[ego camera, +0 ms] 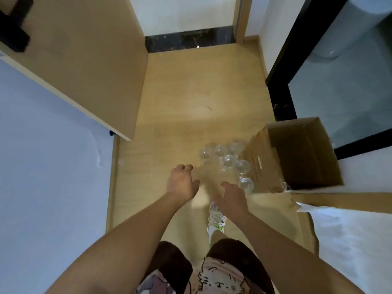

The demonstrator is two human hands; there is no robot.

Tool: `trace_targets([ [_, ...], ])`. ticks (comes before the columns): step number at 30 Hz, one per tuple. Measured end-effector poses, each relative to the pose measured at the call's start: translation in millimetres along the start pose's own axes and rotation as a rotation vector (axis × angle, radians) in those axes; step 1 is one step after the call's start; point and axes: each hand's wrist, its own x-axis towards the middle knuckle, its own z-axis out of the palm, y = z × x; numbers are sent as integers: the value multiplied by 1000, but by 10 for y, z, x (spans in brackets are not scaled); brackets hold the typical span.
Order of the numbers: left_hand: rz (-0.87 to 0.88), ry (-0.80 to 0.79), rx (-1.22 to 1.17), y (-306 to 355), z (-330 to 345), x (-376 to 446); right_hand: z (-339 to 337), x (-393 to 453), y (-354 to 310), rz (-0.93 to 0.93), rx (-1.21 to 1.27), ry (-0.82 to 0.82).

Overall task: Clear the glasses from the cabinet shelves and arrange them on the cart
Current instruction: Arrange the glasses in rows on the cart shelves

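I see the glasses (228, 162) clustered on the floor (191, 98), just left of the box (297, 153). My left hand (182, 183) is loosely curled and my right hand (232, 198) relaxed, both holding nothing. Reaching in carelessly could knock one glass into its neighbours. They seem upright, long axes vertical, though blur obscures the rims.

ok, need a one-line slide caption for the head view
Both hands, left hand and right hand, reach down toward clear glasses clustered on the wooden floor beside an open cardboard box.
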Motion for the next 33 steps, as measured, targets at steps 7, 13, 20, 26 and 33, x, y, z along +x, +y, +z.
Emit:
trace_targets([
  [7, -74, -90, -32, -184, 314, 681, 111, 972, -29, 39, -16, -100],
  [13, -95, -108, -55, -505, 734, 1450, 602, 1819, 52, 101, 18, -106],
  [20, -148, -115, -165, -1034, 1539, 2400, 1495, 2883, 280, 177, 41, -87],
  [26, -198, -129, -219, -1497, 2308, 3047, 2147, 3713, 546, 293, 180, -10],
  [33, -169, -158, -257, -1660, 3140, 3684, 2694, 4506, 915, 387, 365, 114],
])
